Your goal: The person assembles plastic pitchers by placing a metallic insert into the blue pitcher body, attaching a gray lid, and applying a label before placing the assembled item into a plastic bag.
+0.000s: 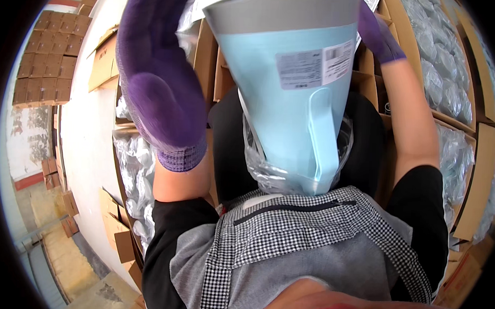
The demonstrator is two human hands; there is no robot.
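A light blue, tapered plastic container with a grey rim band, a side handle and a white printed label stands tilted at my lap. Its lower end sits inside a clear plastic bag. My left hand, in a purple glove, is raised close at the container's left; its fingers stretch upward past the top edge, slightly blurred, and the palm holds nothing visible. At the container's upper right is my right hand, also gloved in purple. Its fingers go behind the rim, so their grip is hidden.
Open cartons of clear-bagged items stand at the right, with another bagged row at the left. A divided cardboard box lies ahead of my knees. Brown cartons are stacked at the far left beyond a pale surface.
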